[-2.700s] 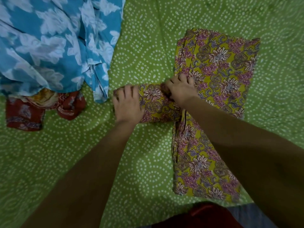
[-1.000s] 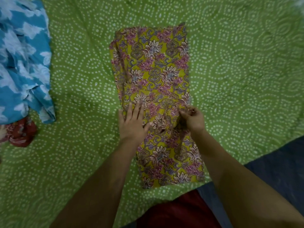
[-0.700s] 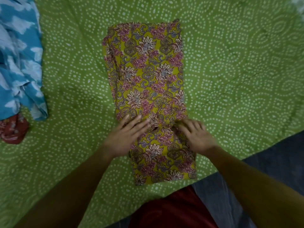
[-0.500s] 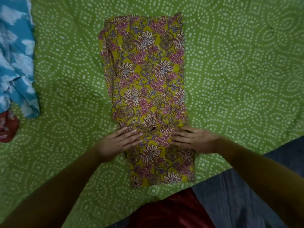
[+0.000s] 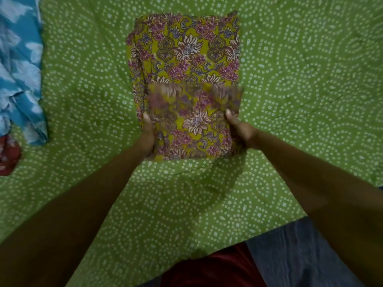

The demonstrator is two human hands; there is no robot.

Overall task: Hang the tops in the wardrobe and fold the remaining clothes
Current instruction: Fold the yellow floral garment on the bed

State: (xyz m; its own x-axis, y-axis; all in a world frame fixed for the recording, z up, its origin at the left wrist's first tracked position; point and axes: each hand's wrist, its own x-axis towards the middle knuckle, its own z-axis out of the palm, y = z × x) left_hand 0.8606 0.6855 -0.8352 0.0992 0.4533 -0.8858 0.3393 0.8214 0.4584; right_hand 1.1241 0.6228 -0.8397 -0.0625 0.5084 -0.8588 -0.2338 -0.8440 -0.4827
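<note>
A yellow garment with pink and white flowers (image 5: 186, 52) lies folded into a narrow strip on the green dotted bedsheet (image 5: 290, 90). Its near end is lifted and turned over the far part, blurred by motion. My left hand (image 5: 147, 133) grips the left edge of that lifted flap, thumb on top. My right hand (image 5: 238, 129) grips the right edge the same way. The fingers of both hands are hidden under the cloth.
A blue garment with white blotches (image 5: 20, 69) lies crumpled at the left edge, with a red patterned cloth (image 5: 8, 156) beneath it. The sheet's near edge gives way to a dark blue surface (image 5: 300, 255) and a dark red cloth (image 5: 211, 268) at the bottom.
Both hands went from lying flat on the garment's middle to gripping its near end and lifting it up and away over the far part.
</note>
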